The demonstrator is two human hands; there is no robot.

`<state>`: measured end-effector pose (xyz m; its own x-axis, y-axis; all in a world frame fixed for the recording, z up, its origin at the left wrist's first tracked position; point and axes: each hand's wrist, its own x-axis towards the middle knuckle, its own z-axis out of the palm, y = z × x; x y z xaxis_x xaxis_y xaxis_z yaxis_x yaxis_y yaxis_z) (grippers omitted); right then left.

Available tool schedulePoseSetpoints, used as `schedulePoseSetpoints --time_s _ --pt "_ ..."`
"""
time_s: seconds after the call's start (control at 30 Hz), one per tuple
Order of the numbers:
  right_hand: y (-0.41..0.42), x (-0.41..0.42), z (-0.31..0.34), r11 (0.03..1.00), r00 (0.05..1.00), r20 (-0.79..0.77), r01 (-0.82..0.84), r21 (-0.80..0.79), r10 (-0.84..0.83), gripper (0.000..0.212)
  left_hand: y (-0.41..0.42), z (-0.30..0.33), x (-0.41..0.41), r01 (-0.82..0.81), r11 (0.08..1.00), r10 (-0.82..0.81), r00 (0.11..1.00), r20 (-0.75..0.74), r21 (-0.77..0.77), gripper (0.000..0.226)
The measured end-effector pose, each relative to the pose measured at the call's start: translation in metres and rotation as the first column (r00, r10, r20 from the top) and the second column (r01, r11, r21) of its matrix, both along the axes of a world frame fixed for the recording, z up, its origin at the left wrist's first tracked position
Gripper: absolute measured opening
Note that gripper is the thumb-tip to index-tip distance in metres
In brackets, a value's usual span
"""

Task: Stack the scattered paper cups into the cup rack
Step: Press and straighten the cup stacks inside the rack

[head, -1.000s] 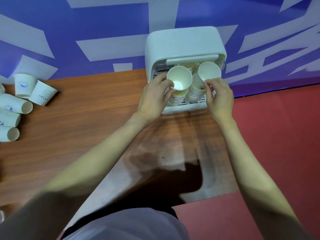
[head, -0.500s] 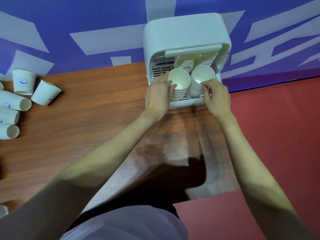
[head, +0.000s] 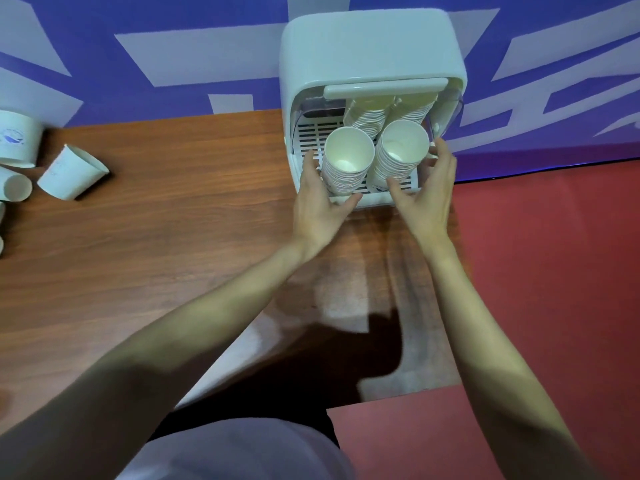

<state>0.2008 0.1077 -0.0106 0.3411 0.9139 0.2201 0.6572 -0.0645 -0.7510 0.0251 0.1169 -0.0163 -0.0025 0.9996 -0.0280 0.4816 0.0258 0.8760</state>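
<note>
The white cup rack (head: 370, 46) stands at the table's far edge with its front open. Inside it lean two front stacks of paper cups, the left stack (head: 346, 164) and the right stack (head: 398, 154), with more stacks behind. My left hand (head: 320, 206) is spread open at the base of the left stack, fingers straight. My right hand (head: 427, 192) is spread open around the base of the right stack, holding nothing. Scattered paper cups (head: 71, 173) lie at the table's far left.
The wooden table (head: 173, 237) ends at its right edge by a red floor (head: 554, 271). A blue and white wall (head: 173, 57) rises right behind the rack. Several loose cups (head: 14, 138) crowd the left edge of the view.
Both hands have let go of the top cups, which now sit on the two front stacks. The hands have dropped to the stacks' bases with fingers spread.
</note>
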Motion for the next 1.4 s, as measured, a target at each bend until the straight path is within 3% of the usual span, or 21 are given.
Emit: schedulePoseSetpoints --time_s 0.07,0.17,0.33,0.53,0.87,0.97,1.3,1.4 --pt "0.010 0.003 -0.003 0.993 0.997 -0.079 -0.025 -0.112 0.016 0.094 0.010 -0.004 0.011 -0.071 0.994 0.071 0.997 -0.002 -0.080 0.093" --pt "0.022 0.005 -0.008 0.990 0.996 -0.092 -0.013 -0.141 0.000 0.102 0.026 -0.009 0.025 -0.153 0.980 0.153 0.988 -0.008 -0.128 0.085" --pt "0.028 -0.001 -0.014 0.994 0.985 -0.165 0.024 -0.108 -0.042 0.091 0.038 -0.010 0.032 -0.268 0.956 0.276 0.960 0.054 -0.121 0.068" --pt "0.027 0.005 -0.022 0.992 0.986 -0.129 0.091 -0.089 -0.102 0.084 0.070 -0.011 0.031 -0.418 0.902 0.428 0.898 0.101 -0.108 0.059" --pt "0.034 0.015 -0.026 0.982 0.982 -0.104 0.141 -0.126 -0.155 0.086 0.104 -0.012 0.037 -0.514 0.858 0.501 0.838 0.216 0.004 0.059" --pt "0.036 0.016 -0.028 0.981 0.982 -0.102 0.147 -0.129 -0.161 0.087 0.105 -0.014 0.036 -0.486 0.874 0.481 0.856 0.191 -0.022 0.070" --pt "0.039 0.014 -0.027 0.979 0.981 -0.088 0.158 -0.126 -0.170 0.082 0.111 -0.018 0.030 -0.430 0.901 0.434 0.885 0.169 -0.063 0.065" --pt "0.039 0.012 -0.027 0.980 0.982 -0.089 0.155 -0.124 -0.167 0.083 0.107 -0.016 0.029 -0.408 0.910 0.414 0.904 0.106 -0.071 0.074"
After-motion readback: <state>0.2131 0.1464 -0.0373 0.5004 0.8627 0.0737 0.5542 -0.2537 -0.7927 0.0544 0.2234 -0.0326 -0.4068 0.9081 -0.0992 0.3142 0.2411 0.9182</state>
